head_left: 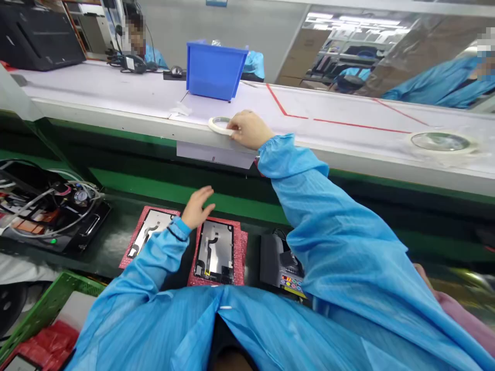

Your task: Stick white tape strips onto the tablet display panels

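Observation:
My right hand reaches up to the upper shelf, its fingers closed on the right edge of a narrow roll of white tape. The roll lies at the shelf's front edge. Lower down, my left hand hovers with fingers stretched out and holds nothing. Below and right of it, a flat display panel with a silver back rests on pink bubble wrap. A similar panel on pink wrap lies to the left, partly covered by my left sleeve.
A blue bin and a larger tape roll stand on the shelf. A dark device with coloured buttons sits right of the panels. Left are a machine with hoses and a green crate. Other people sit beyond the shelf.

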Demonstrator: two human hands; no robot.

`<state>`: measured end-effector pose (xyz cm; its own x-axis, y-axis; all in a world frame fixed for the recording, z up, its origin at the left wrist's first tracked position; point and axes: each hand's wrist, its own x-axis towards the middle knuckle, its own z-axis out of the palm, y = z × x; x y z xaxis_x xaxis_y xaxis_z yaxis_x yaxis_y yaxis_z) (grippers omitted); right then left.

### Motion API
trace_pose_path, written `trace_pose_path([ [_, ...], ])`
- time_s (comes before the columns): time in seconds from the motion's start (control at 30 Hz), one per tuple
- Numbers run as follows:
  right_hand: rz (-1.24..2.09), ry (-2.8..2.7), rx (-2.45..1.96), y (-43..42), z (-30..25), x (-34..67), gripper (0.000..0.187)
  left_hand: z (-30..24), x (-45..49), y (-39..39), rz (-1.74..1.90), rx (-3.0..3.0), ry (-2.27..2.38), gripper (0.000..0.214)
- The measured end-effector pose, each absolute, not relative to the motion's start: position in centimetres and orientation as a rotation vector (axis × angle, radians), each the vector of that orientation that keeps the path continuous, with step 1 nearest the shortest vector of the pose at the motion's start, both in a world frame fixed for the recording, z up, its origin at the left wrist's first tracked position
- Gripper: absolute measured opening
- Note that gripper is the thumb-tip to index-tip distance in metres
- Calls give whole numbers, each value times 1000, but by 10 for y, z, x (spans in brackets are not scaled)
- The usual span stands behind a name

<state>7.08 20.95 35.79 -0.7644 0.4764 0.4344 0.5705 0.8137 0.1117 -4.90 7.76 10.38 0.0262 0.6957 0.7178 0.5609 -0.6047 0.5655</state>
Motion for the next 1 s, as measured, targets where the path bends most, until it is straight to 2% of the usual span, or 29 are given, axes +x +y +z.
trace_pose_path([
  [0.1,-184,-2512,-662,176,353,97,7,160,-73,87,2083,2090,1450,57],
  [0.17,-27,-2418,-637,146,343,123,14,196,-75,92,2139,2106,1498,66],
  [0.27,274,-2225,-695,101,317,164,36,227,-53,101,1907,2241,1298,50],
  [0.37,528,-2044,-759,67,288,205,59,227,-9,106,1632,2308,1087,42],
  [0.47,615,-1925,-814,42,267,242,67,214,38,107,1440,2361,944,37],
  [0.63,481,-1779,-925,11,242,289,47,203,101,110,1249,2463,754,26],
  [0.77,214,-1706,-1059,-2,227,318,36,199,142,116,1147,2465,636,19],
  [0.9,-135,-1722,-1201,-4,216,347,34,190,182,128,1071,2449,597,27],
  [1.0,-183,-1761,-1254,-3,202,367,35,183,210,144,972,2509,702,26],
])
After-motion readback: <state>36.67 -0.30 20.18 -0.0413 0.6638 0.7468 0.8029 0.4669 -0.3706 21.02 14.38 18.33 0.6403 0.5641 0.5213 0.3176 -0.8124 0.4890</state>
